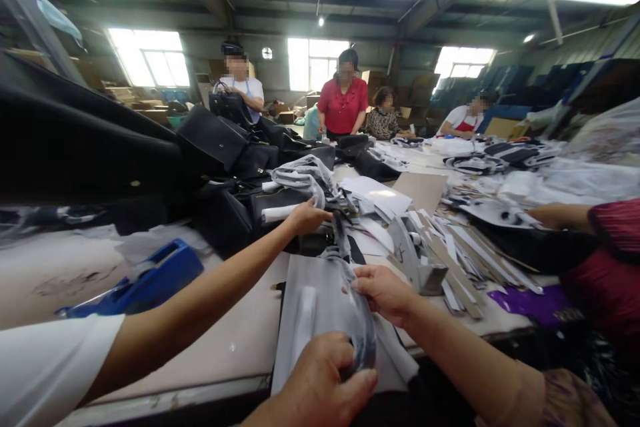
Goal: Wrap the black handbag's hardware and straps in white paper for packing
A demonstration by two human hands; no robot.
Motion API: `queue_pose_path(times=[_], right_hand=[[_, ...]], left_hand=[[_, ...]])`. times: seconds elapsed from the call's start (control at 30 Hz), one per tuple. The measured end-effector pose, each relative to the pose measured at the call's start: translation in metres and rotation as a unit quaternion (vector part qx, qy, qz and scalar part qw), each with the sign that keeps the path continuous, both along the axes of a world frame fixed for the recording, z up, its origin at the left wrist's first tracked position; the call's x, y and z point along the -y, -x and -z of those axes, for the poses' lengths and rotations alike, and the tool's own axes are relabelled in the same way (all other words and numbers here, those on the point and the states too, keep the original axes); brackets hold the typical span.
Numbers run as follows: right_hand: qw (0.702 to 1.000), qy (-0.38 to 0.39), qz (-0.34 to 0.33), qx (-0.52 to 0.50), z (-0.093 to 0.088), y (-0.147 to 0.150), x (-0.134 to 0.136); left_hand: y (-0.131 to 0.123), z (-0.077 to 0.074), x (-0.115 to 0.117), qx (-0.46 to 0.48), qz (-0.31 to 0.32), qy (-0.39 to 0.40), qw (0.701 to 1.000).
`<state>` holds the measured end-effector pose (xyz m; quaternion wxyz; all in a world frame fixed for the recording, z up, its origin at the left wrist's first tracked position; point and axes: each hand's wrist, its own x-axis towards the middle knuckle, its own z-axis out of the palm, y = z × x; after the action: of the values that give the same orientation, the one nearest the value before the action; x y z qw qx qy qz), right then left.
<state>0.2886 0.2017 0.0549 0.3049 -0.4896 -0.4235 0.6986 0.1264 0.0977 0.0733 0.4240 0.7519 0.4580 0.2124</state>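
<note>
Nearest the lens, the left hand (315, 387) was curled closed over the lower end of a film-wrapped strap (367, 330), its grip tight, with the thumb on top and the fingers folded underneath. Farther up, the right hand (385, 293) pinched the same strap between thumb and fingertips, this grip narrow and also closed. The strap therefore ran between the two grips as a short, gently bowed span, and its far end trailed away toward the pile of goods beyond. Holding it at two places probably kept the glossy film from slipping and kept the band over the grey sheet (310, 307), which lay flat on the tabletop (235, 340) directly beneath and overhung the near edge. A co-worker's arm in a white sleeve (50, 367) crossed from the left, and that co-worker's hand (306, 217) rested on the wrapped items beside a white paper roll (277, 213), well apart from both grips. A blue tape dispenser (150, 280) lay to the left of the sheet. Black bags (215, 140) were heaped behind it, and loose card strips (450, 260) fanned out to the right, near a purple sheet (525, 300). Another person's red sleeve (615, 227) entered at the right edge, and more people stood at the far end of the tabletop.
</note>
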Motion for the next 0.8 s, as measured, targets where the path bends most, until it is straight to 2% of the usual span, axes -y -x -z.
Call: queue_pose_path(times=[0.3, 0.5, 0.6, 0.7, 0.8], right_hand=[[0.992, 0.075, 0.014, -0.105, 0.009, 0.000, -0.008], [0.967, 0.172, 0.011, -0.190, 0.001, 0.006, -0.003], [0.972, 0.135, 0.035, -0.188, -0.001, 0.011, 0.001], [0.980, 0.083, 0.062, -0.172, 0.001, 0.013, -0.001], [0.982, 0.061, 0.058, -0.167, 0.004, 0.011, -0.004]], left_hand=[[0.002, -0.008, 0.003, 0.051, -0.026, 0.030, 0.998], [0.011, -0.009, 0.002, 0.157, -0.032, 0.080, 0.984], [0.014, -0.007, 0.002, 0.165, -0.033, 0.087, 0.982], [0.014, -0.006, 0.004, 0.119, -0.056, 0.064, 0.989], [0.014, -0.007, 0.005, 0.079, -0.062, 0.054, 0.993]])
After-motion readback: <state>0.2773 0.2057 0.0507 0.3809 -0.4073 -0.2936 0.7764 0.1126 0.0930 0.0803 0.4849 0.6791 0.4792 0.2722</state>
